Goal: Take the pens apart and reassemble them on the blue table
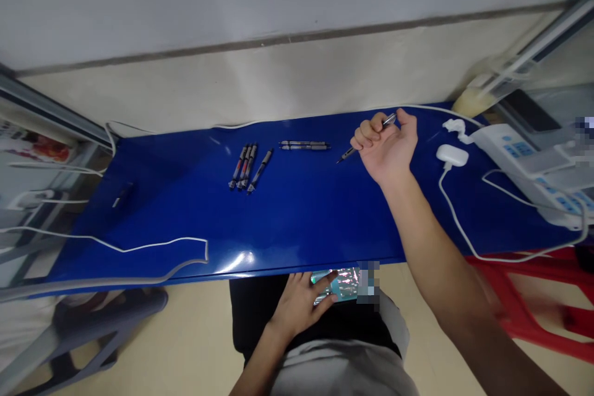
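My right hand (pixel 385 145) is closed round a silver pen (pixel 366 137) over the far right part of the blue table (pixel 297 223), the pen's tip pointing left and down at the surface. My left hand (pixel 301 300) rests in my lap below the table's front edge, fingers laid on a shiny teal packet (pixel 341 281). On the table to the left lie several pens in a cluster (pixel 248 167) and a pair of pens (pixel 304 145) side by side.
White cables (pixel 139 247) run along the table's left front and right side. A small white charger case (pixel 452 154) and a white device with blue keys (pixel 533 164) sit at the right. A red stool (pixel 547 297) stands right, a grey chair (pixel 93 328) left.
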`<state>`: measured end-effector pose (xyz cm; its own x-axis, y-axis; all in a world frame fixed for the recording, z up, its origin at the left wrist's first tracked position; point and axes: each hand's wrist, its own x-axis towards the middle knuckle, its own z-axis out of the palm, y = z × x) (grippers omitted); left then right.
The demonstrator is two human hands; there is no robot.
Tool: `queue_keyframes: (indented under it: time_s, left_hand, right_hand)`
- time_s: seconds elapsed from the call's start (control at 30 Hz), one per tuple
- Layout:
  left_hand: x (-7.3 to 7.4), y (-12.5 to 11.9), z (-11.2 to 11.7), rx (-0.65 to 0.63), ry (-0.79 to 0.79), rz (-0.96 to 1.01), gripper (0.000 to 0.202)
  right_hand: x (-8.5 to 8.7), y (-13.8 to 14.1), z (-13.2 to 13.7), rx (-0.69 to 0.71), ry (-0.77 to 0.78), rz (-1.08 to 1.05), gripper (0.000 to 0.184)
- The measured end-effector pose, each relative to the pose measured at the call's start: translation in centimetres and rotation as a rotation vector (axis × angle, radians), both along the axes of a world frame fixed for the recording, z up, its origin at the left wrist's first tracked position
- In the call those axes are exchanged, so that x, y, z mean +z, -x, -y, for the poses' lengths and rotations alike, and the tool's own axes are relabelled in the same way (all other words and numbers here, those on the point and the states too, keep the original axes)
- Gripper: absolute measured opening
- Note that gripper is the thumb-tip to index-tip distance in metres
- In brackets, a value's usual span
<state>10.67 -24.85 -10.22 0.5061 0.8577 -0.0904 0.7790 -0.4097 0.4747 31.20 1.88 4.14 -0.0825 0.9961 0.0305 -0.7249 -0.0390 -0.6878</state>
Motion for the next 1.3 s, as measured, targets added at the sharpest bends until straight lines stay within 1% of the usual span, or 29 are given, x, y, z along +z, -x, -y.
queue_keyframes:
  time_s: [0.17, 0.27, 0.33, 0.43, 0.6, 0.63, 0.67, 0.8, 0.93, 1.03, 1.13, 1.23, 1.3]
  left_hand:
    - [0.1, -2.5, -0.4, -0.085, -0.042, 0.012, 0.052]
    - [0.1, -3.4, -0.2, -0.088, -0.055, 0.019, 0.052]
    - [0.1, -3.4, 0.1, -0.057, -0.078, 0.022, 0.052]
    - [0.5, -2.8, 0.6, -0.025, -0.102, 0.033, 0.049]
    - [1.6, -1.8, 1.4, -0.173, -0.131, 0.158, 0.036]
    - [1.8, -1.7, 1.5, -0.167, -0.141, 0.183, 0.036]
    - [1.8, -1.6, 1.5, -0.135, -0.149, 0.201, 0.035]
    - [1.5, -1.6, 1.4, 0.052, -0.146, 0.182, 0.035]
    - [0.8, -1.8, 1.3, 0.12, -0.124, 0.126, 0.035]
    - [0.6, -1.9, 1.4, 0.169, -0.114, 0.123, 0.034]
    - [0.7, -1.8, 1.3, 0.162, -0.099, 0.121, 0.034]
    - [0.8, -1.9, 1.2, 0.073, -0.081, 0.103, 0.036]
    - [0.7, -2.0, 1.1, 0.06, -0.072, 0.067, 0.038]
  right_hand:
    - [-0.1, 0.0, 0.0, 0.013, -0.009, -0.002, 0.048]
    - [0.0, 0.0, 0.0, 0.004, -0.004, 0.008, 0.048]
    - [0.1, -0.1, 0.0, -0.013, 0.014, 0.027, 0.048]
    - [0.2, -0.1, 0.0, -0.03, 0.03, 0.043, 0.049]
    - [0.0, -0.2, 0.0, -0.032, 0.021, 0.024, 0.049]
    - [0.0, -0.2, -0.1, -0.03, 0.019, 0.019, 0.049]
    - [0.0, -0.2, -0.1, -0.026, 0.016, 0.013, 0.049]
    - [-0.1, -0.2, -0.1, -0.015, 0.007, -0.003, 0.049]
    - [0.1, -0.1, -0.1, -0.023, 0.027, 0.018, 0.05]
    - [0.2, -0.1, 0.0, -0.041, 0.042, 0.046, 0.051]
    - [0.2, -0.1, 0.0, -0.042, 0.033, 0.047, 0.052]
    - [0.1, -0.1, 0.0, -0.042, 0.032, 0.046, 0.052]
    - [0.1, -0.1, 0.0, -0.042, 0.036, 0.041, 0.052]
